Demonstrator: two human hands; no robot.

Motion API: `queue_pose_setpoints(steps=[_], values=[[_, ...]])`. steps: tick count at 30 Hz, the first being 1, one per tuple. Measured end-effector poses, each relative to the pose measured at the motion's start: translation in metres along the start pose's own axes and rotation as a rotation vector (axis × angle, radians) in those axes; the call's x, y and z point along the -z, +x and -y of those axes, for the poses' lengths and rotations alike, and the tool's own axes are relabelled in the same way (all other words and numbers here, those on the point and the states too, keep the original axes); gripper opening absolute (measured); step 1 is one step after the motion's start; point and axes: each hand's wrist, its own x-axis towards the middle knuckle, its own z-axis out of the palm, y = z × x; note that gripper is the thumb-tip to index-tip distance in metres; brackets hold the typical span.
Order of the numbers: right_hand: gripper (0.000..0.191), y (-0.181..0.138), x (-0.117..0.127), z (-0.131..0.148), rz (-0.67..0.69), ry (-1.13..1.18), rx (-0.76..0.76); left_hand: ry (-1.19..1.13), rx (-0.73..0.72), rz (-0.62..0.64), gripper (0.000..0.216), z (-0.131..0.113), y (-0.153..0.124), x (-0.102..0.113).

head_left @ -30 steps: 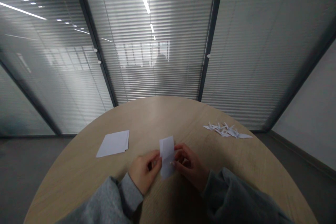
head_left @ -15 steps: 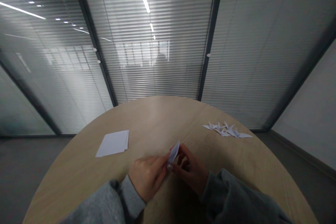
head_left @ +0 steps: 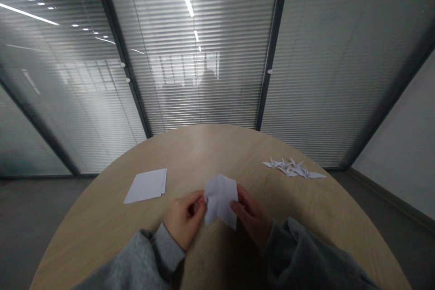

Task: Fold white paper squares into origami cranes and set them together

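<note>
A creased white sheet of paper is spread between my hands above the near middle of the table. My left hand pinches its left edge between thumb and fingers. On the opposite edge my right hand is closed, thumb on the front face and fingers behind. A fold line runs down the middle of the sheet, and its lower edge is notched there. The fingertips behind the paper are hidden.
The round wooden table carries a stack of white paper sheets at left. Several folded paper cranes lie in a cluster at right. Beyond the table's far edge stand glass partitions with blinds.
The paper, a narrow folded piece before, has been opened out into a wider sheet. My left hand has drawn slightly left, and my hands are farther apart.
</note>
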Motion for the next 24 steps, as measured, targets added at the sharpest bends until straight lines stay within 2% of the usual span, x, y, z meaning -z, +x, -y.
queue_pose_setpoints(steps=[5, 10, 19, 24], values=[[0.035, 0.003, 0.003, 0.000, -0.072, 0.068, -0.099, -0.389, 0.130, -0.007, 0.032, 0.002, 0.005, -0.004], [0.041, 0.004, 0.005, 0.000, -0.111, 0.152, -0.221, -0.627, 0.217, 0.016, 0.041, 0.002, 0.005, -0.006], [0.040, 0.003, 0.006, 0.003, -0.099, 0.295, -0.263, -0.813, 0.249, 0.081, 0.039, 0.003, 0.005, -0.005], [0.028, 0.002, 0.007, 0.011, -0.070, 0.273, -0.280, -0.829, 0.246, 0.089, 0.032, 0.001, 0.004, -0.002]])
